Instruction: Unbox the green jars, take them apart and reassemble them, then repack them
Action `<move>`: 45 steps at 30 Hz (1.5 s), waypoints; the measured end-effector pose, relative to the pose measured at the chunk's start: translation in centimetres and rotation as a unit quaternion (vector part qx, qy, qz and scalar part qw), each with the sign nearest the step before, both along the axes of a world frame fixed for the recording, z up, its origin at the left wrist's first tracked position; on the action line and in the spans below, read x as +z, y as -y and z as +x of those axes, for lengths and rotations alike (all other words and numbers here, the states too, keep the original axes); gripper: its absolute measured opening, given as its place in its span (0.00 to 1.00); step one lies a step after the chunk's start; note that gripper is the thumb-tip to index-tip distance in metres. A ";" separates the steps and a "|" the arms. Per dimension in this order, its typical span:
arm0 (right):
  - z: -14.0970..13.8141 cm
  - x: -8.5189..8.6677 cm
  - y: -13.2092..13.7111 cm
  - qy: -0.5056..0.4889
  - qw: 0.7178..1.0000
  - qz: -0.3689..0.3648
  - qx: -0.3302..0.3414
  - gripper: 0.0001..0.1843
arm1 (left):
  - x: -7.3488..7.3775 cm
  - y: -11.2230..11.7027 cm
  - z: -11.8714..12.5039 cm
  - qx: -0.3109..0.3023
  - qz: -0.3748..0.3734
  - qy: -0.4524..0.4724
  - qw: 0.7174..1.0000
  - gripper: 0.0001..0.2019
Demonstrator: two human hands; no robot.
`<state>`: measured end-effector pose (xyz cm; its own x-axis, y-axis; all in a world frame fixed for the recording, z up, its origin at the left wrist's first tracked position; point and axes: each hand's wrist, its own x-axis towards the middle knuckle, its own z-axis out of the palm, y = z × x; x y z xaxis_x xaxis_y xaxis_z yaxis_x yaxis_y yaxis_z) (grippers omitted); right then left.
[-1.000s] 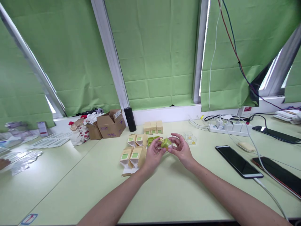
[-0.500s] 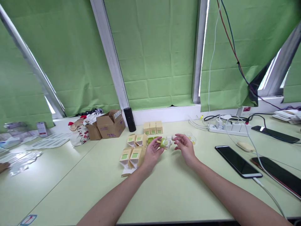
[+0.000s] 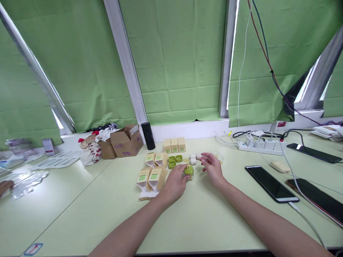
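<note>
My left hand (image 3: 175, 181) grips a small clear container with a green lid (image 3: 188, 170) between thumb and fingers, and it stands upright at the tabletop. A little to the right, my right hand (image 3: 213, 167) is open with bent fingers and nothing in it. Beyond the hands lie several green open-topped pieces (image 3: 172, 164), small yellow pieces (image 3: 185, 161) and white rounded pieces (image 3: 193, 161). Clear round plastic parts (image 3: 220, 157) show partly behind my right hand. Left of my left hand stand open beige boxes with green squares (image 3: 157, 177).
More beige boxes (image 3: 174, 145) stand at the back near a black cylinder (image 3: 148, 136) and a cardboard box (image 3: 127, 141). At right are a phone (image 3: 271, 182), a power strip (image 3: 261, 146) and cables. Another person's hand (image 3: 5, 187) is at the far left by plastic bags (image 3: 28, 182).
My left hand has brought the container down and turned it from lying sideways to upright, lid on top. My right hand stays nearly in place.
</note>
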<state>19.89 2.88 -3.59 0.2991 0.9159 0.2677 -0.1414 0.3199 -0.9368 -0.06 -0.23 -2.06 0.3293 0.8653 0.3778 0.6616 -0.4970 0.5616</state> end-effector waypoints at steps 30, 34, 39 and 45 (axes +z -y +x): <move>-0.4 0.3 0.6 0.019 1.000 -0.004 0.022 0.21 | 0.8 0.3 -0.1 0.062 0.026 -0.119 0.991 0.26; -0.4 0.2 0.5 0.030 0.999 0.002 0.018 0.20 | 3.8 0.0 -1.3 0.103 0.085 -0.173 0.976 0.19; -0.3 -0.4 0.3 0.042 0.999 0.008 0.019 0.19 | 7.4 0.3 -3.7 0.182 0.138 -0.281 0.932 0.15; -0.3 -0.5 0.3 0.050 0.998 0.009 0.023 0.18 | 7.3 2.5 -6.4 0.226 0.123 -0.395 0.882 0.18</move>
<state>19.57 2.60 -4.14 0.2284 0.9228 0.3101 -0.0620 0.3317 -0.9414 -6.51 -2.76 5.26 0.2162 0.8998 0.3789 0.9599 -0.1249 -0.2511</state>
